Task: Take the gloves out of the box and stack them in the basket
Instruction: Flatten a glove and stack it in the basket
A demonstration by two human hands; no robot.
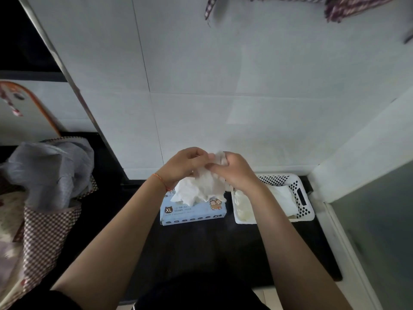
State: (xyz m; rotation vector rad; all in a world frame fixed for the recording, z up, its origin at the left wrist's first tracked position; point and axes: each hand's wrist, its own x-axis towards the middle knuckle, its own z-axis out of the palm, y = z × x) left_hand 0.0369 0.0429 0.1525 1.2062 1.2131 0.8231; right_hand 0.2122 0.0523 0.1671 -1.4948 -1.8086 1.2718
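A light blue glove box (192,212) marked XL lies on the black counter, with white gloves bunched out of its top. Above it my left hand (185,164) and my right hand (234,170) both pinch a crumpled white glove (205,186), which hangs down to the box opening. Just right of the box stands a white perforated basket (299,189). White gloves (281,198) lie flat inside it, partly hidden by my right forearm.
A white tiled wall rises right behind the box and basket. A checked fabric bag (47,220) with a grey plastic bag in it stands at the left. A white frame and glass panel (375,220) close off the right. Checked cloth (348,7) hangs overhead.
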